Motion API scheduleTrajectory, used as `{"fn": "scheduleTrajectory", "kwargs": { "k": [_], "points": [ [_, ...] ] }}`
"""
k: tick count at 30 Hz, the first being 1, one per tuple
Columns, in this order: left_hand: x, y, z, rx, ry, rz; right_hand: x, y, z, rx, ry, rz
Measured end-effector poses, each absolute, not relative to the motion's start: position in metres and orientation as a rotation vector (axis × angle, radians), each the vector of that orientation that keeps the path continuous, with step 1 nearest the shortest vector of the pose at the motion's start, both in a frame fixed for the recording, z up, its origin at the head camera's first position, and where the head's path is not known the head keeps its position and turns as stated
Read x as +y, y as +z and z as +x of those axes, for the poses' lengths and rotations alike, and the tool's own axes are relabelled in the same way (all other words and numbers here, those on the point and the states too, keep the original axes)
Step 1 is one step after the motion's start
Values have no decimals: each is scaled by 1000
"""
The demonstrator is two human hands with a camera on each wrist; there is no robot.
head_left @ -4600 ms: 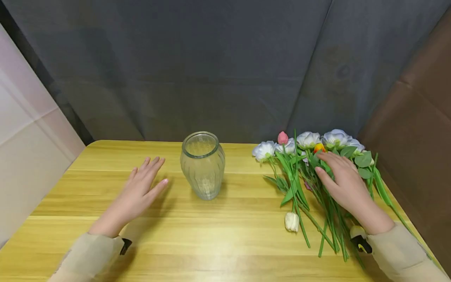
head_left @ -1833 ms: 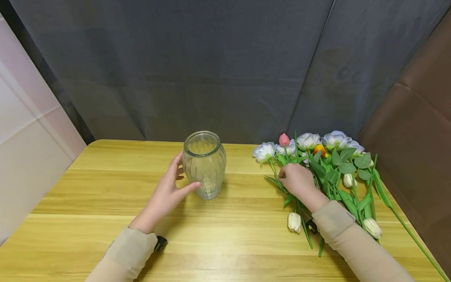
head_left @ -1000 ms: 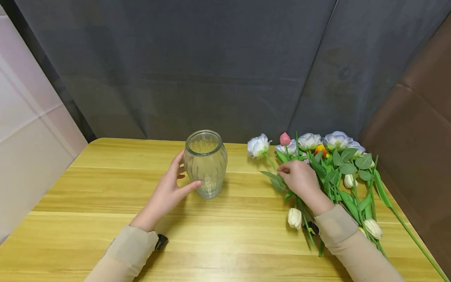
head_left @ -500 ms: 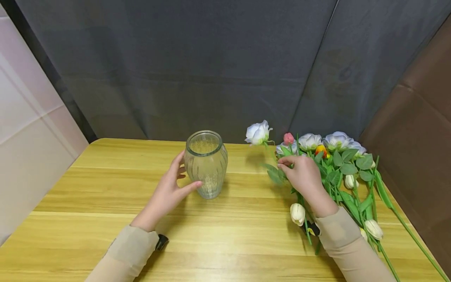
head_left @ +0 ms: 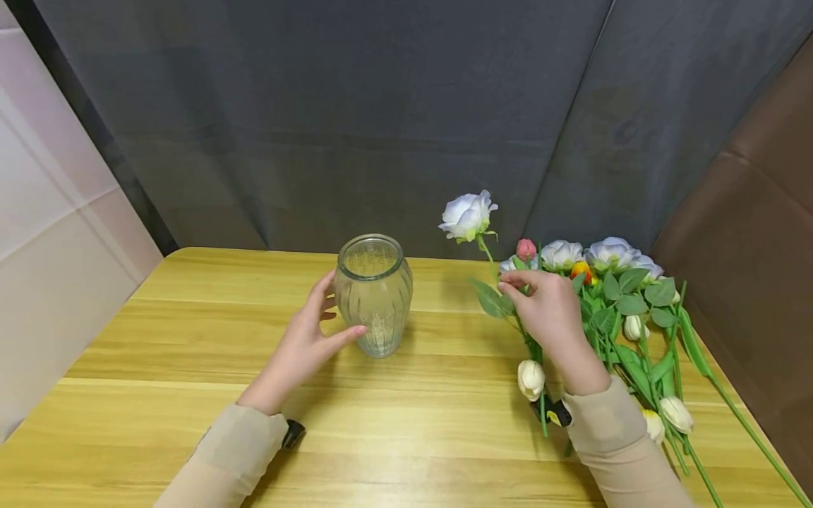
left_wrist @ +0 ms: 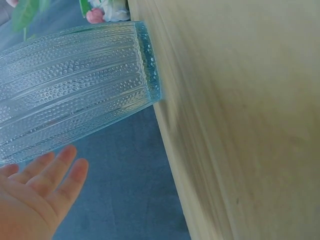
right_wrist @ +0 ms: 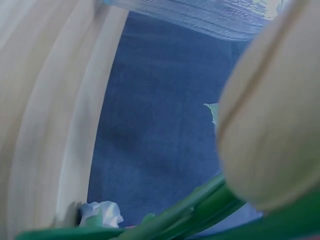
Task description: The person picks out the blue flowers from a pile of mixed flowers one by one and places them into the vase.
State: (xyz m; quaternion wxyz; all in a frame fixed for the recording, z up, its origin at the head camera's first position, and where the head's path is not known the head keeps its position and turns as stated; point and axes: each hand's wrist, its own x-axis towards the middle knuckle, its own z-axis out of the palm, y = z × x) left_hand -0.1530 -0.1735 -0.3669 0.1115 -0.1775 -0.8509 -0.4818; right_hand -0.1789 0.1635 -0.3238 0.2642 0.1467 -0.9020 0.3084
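Observation:
My right hand (head_left: 549, 310) pinches the stem of a pale lilac-white rose (head_left: 468, 215) between thumb and fingertips. The bloom stands raised above the table's far edge, and its leaves (head_left: 492, 300) hang beside the fingertips. My left hand (head_left: 311, 331) is spread at the left side of a ribbed clear glass vase (head_left: 375, 303), thumb toward its front. In the left wrist view the fingers of the left hand (left_wrist: 42, 187) extend loosely beside the vase's textured wall (left_wrist: 75, 85). The vase stands upright and holds no flowers. A white tulip (right_wrist: 275, 115) fills much of the right wrist view.
A heap of artificial flowers lies at the right: lilac-white blooms (head_left: 612, 252), a pink tulip bud (head_left: 526, 249), an orange flower (head_left: 581, 271) and white tulips (head_left: 676, 414). One cream tulip (head_left: 531, 379) hangs near my right wrist. A dark cloth (head_left: 381, 127) backs the wooden table (head_left: 209, 331).
My left hand has come from the left to the vase. My right hand has moved to the heap's left side, pinched the rose stem and raised the bloom clear of the other flowers.

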Motion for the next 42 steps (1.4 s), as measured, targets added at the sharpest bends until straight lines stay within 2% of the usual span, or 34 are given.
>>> {"fn": "scheduleTrajectory", "kwargs": {
  "k": [30,42],
  "points": [
    [-173,-366,-153,-2504,-1400,-500,143,-308,-170,-2029,1007,487],
    [-167,-352,-147,-2240,-1265,-531,138,-302,-167,-2000,1017,522]
  ]
}}
